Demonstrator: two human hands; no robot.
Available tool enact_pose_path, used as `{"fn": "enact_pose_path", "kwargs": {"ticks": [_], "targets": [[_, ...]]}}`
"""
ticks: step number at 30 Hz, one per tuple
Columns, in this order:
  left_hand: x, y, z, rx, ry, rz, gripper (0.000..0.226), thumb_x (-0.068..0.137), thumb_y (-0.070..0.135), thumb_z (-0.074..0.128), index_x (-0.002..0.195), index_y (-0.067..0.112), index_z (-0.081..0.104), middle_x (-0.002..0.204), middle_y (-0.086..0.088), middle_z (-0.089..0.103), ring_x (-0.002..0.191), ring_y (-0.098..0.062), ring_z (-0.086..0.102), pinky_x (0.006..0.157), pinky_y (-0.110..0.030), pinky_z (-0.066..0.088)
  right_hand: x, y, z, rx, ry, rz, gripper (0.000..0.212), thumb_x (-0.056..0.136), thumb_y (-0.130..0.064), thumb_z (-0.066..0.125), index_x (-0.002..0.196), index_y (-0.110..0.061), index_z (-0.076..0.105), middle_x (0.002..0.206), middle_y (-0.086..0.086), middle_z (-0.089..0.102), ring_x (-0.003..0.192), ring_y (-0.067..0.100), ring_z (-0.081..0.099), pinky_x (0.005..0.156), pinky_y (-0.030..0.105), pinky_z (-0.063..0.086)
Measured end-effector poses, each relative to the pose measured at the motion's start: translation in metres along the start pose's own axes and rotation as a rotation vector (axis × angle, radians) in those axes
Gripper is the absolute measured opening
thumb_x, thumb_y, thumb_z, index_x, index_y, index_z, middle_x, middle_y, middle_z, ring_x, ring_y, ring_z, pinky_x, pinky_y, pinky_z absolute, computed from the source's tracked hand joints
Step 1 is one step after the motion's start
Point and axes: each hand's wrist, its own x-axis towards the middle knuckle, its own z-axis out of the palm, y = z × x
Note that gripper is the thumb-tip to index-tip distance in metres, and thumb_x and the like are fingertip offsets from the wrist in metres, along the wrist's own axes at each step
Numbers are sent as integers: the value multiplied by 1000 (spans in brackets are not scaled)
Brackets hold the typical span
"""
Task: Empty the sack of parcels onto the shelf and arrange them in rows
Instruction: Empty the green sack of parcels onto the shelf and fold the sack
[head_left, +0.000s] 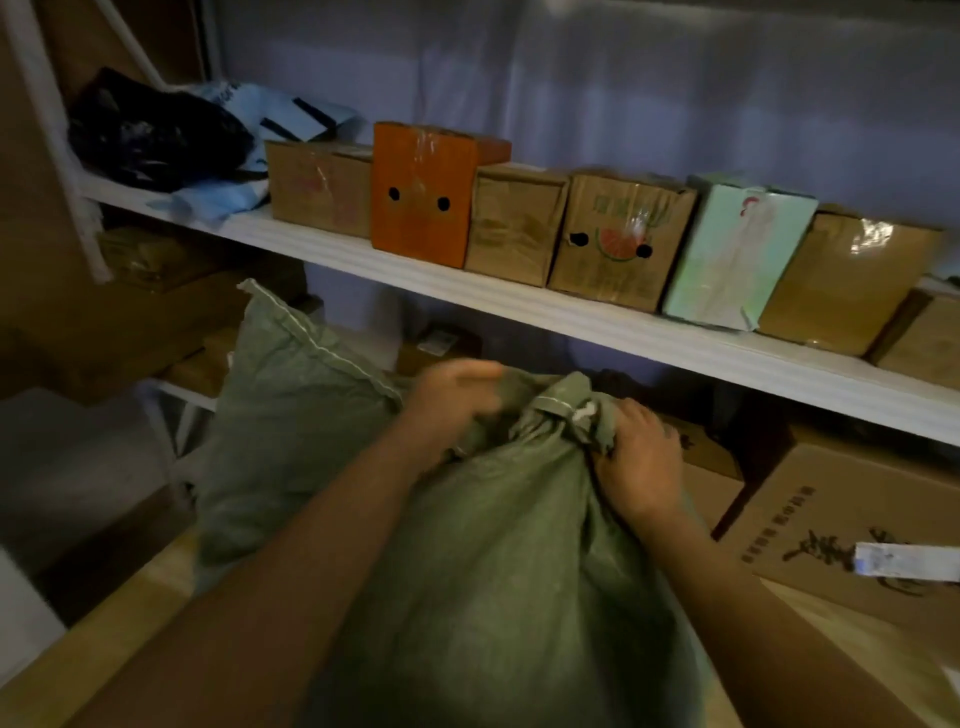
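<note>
Right in front of you, the green sack stands bulging, its neck tied with a white cord. Your right hand pinches the bunched cloth just beside the knot; your left hand, blurred, curls into the fabric on the other side. Beyond, the white shelf carries a row of boxes, an orange box among them.

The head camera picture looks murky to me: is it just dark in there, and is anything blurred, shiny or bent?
Head view: dim light throughout, the lower shelves in deep shadow. The left hand is smeared by motion blur, while the right hand on the green sack looks sharper. Glare shows on tape across the brown box. The white shelf edge slants, as a wide lens might make it.
</note>
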Motion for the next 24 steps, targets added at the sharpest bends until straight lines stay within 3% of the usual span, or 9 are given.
{"fn": "enact_pose_path", "kwargs": {"ticks": [2, 4, 6, 8, 12, 15, 19, 22, 24], "targets": [[-3, -22, -69, 257, 464, 37, 49, 84, 17, 68, 129, 9, 51, 129, -14, 54, 118, -29, 52, 101, -41, 43, 7, 13, -5, 47, 48, 91, 25, 89, -24, 52, 113, -26, 58, 117, 7, 63, 111, 30, 57, 96, 48, 43], [-10, -64, -136, 303, 679, -188, 86, 71, 40, 78, 140, 9, 37, 143, -18, 39, 131, -37, 39, 108, -50, 34, 8, 20, -6, 116, 91, 200, 16, 90, -22, 51, 103, -23, 58, 106, 9, 65, 101, 34, 60, 87, 47, 48], [-17, -105, -169, 87, 538, -490, 120, 50, 57, 83, 147, 18, 23, 149, -18, 30, 134, -42, 33, 107, -57, 32, 8, 20, -4, 144, 99, 252, 13, 90, -19, 51, 101, -19, 58, 105, 13, 63, 100, 37, 59, 85, 47, 49], [-21, -144, -171, -203, 352, -628, 121, 42, 61, 85, 143, 28, 28, 145, -13, 37, 128, -42, 40, 98, -58, 40, 9, 15, 4, 212, 99, 260, 13, 90, -10, 51, 100, -14, 58, 105, 17, 62, 103, 38, 57, 92, 51, 46], [-11, -123, -122, -368, 209, -462, 79, 77, 56, 67, 140, 17, 40, 140, -11, 46, 128, -39, 44, 104, -51, 39, 14, -5, 18, 277, 90, 190, 18, 85, -2, 57, 100, -7, 65, 104, 19, 67, 103, 37, 61, 89, 38, 47], [3, -92, -79, -405, 152, -438, 110, 63, 82, 55, 146, 13, 30, 150, -13, 33, 136, -33, 33, 111, -42, 27, 14, -22, 28, 311, -78, 151, 23, 86, -9, 63, 108, -10, 67, 109, 16, 67, 104, 33, 60, 88, 32, 45], [8, -91, -58, -412, 150, -424, 89, 76, 62, 57, 147, 17, 28, 151, -8, 32, 137, -30, 32, 111, -44, 26, 7, -14, 33, 270, -79, 146, 24, 88, -11, 56, 110, -17, 65, 110, 14, 66, 104, 34, 60, 91, 42, 50], [13, -67, -58, -463, 191, -442, 66, 88, 48, 55, 141, 12, 39, 137, -8, 46, 130, -33, 41, 107, -45, 33, 26, -14, -1, 292, 37, 298, 24, 95, -11, 45, 112, -8, 62, 111, 19, 65, 104, 36, 60, 90, 39, 46], [20, -52, -59, -427, 234, -378, 80, 74, 56, 63, 139, 13, 42, 135, -8, 51, 122, -35, 49, 104, -46, 40, 49, -14, -42, 436, 244, 466, 20, 96, -11, 40, 102, -7, 59, 101, 17, 62, 97, 34, 58, 84, 38, 43]]}}
